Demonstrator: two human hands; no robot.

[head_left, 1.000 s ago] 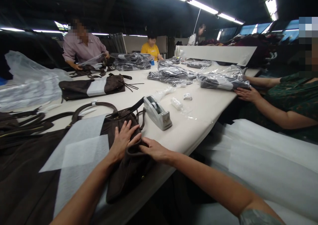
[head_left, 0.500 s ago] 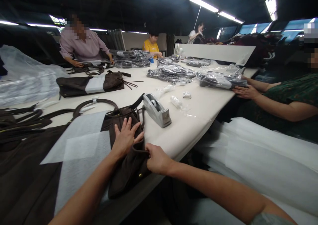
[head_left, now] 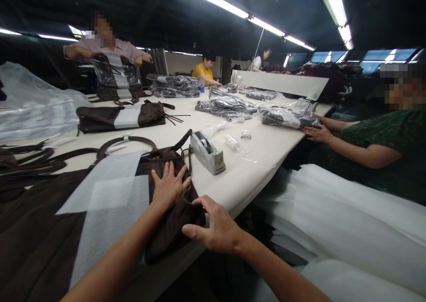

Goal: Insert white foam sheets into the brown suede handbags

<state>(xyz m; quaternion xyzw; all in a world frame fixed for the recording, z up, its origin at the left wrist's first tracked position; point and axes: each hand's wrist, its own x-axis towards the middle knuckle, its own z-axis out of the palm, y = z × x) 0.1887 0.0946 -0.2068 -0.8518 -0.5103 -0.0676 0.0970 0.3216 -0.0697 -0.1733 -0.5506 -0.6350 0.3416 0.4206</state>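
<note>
At the near edge of the cream-topped table [head_left: 246, 168], a soft, dark brown bag [head_left: 166, 240] runs seemingly left to right, its right end nearest the right hand [head_left: 218, 226], whose thumb and fingers stand apart. Farther left, the left hand [head_left: 169, 188] lies finger-spread on it.

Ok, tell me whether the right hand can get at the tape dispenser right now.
Likely yes: the tape dispenser stands on the table ahead of the right hand, with bare table between them. The left hand lies on the bag, off to the side, so it shouldn't block the way.
</note>
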